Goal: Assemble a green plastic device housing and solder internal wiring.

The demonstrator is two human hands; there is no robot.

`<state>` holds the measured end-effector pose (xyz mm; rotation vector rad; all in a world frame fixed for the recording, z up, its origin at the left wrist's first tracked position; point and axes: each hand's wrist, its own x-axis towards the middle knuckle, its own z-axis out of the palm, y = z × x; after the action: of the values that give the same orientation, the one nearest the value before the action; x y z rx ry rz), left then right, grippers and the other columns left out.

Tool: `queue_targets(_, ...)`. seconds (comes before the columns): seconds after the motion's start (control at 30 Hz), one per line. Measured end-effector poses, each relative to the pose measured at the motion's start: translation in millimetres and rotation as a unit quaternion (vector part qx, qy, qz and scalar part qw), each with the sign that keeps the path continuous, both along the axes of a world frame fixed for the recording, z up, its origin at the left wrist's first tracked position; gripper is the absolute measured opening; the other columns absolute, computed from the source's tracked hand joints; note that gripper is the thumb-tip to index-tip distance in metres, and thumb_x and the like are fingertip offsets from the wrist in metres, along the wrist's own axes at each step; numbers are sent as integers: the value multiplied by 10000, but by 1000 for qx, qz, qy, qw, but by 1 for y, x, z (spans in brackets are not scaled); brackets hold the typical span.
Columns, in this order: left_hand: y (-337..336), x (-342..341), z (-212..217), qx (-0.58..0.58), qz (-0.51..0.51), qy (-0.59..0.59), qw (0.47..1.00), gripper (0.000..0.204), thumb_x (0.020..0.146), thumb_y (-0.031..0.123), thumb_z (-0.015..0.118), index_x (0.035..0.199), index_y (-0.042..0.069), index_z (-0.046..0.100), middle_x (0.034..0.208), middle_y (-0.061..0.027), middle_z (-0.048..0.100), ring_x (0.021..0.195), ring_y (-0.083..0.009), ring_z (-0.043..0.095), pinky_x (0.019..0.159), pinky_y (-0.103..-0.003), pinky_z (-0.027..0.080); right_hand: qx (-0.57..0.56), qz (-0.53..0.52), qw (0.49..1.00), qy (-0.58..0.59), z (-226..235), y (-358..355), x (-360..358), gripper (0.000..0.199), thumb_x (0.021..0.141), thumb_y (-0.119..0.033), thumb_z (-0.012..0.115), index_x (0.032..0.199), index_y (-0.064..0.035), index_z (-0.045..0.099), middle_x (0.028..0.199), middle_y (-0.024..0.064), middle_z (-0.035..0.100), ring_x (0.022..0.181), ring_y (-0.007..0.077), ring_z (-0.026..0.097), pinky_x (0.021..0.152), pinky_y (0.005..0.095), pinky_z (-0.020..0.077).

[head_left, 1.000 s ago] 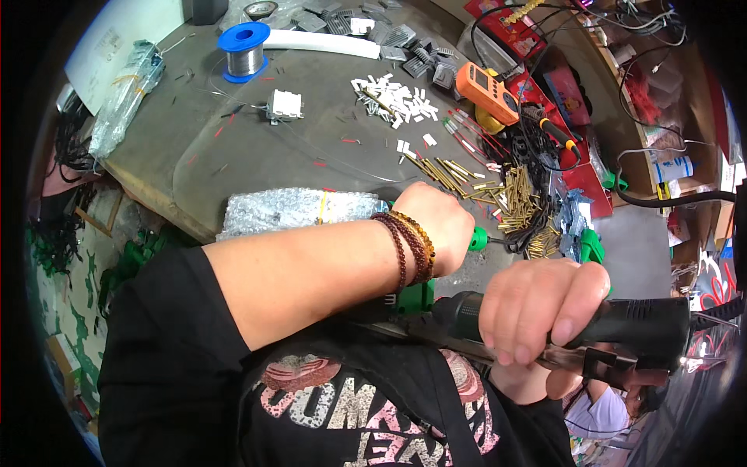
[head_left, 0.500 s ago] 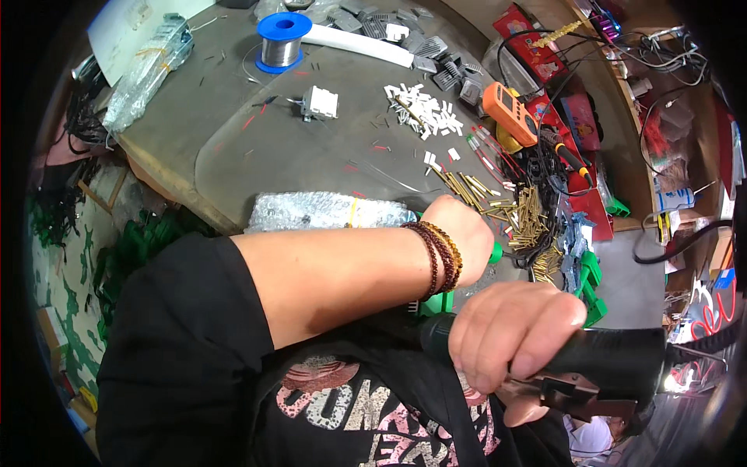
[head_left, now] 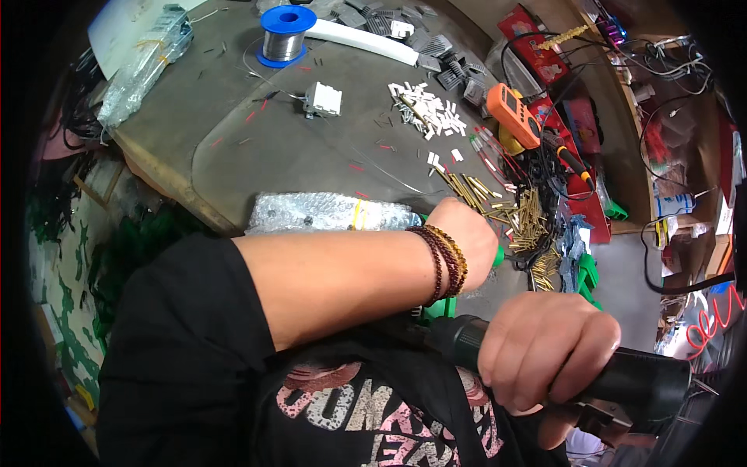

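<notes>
My left forearm crosses the picture, with dark and amber bead bracelets (head_left: pixel 445 263) on the wrist. My left hand (head_left: pixel 467 233) is closed at the near edge of the grey table (head_left: pixel 257 156), and a green piece (head_left: pixel 498 256) pokes out beside its knuckles. More green plastic (head_left: pixel 438 309) shows under the wrist. My right hand (head_left: pixel 545 354) is wrapped around a thick black cylindrical tool (head_left: pixel 650 383) low at the right, in front of my black printed shirt. The fingertips of both hands are hidden.
On the table lie a bubble-wrap packet (head_left: pixel 327 211), brass pins (head_left: pixel 529 222), small white connectors (head_left: pixel 428 109), a white block (head_left: pixel 323 99), a blue solder spool (head_left: pixel 284 31), a white tube (head_left: pixel 366 39) and an orange meter (head_left: pixel 513 115). Cables and red boxes (head_left: pixel 545 43) crowd the right.
The view has shifted, so the table things sit further right in the picture. Both hands keep their grips; my right hand with the black tool sits a little lower.
</notes>
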<state>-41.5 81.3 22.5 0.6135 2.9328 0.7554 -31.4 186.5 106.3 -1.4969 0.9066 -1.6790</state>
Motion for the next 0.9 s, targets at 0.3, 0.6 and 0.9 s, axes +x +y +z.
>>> queue_targets(0.3,23,24,-29,66,26,37,997,320,830,336,618,967,50,660,887,-161,693,900,-318,685,793,-438,526,40,205,977,-33,17,-26,-14,284,857,-235,737,913,-14,569,836,208,687,607,278,638,539,401,503)
queue_targets(0.6,-64,47,-8,114,40,-87,989,447,869,538,640,956,105,706,875,-137,622,900,-328,635,767,-424,511,-29,-200,979,2,-3,0,-47,529,720,-210,882,1029,-43,487,833,169,640,680,237,620,580,359,508)
queue_targets(0.9,-73,39,-10,171,42,-57,983,515,789,506,736,1051,68,668,859,-149,635,854,-342,643,746,-442,516,-11,-142,989,-47,-12,-14,-60,610,693,-330,907,1018,-44,476,760,106,621,602,207,611,553,341,504)
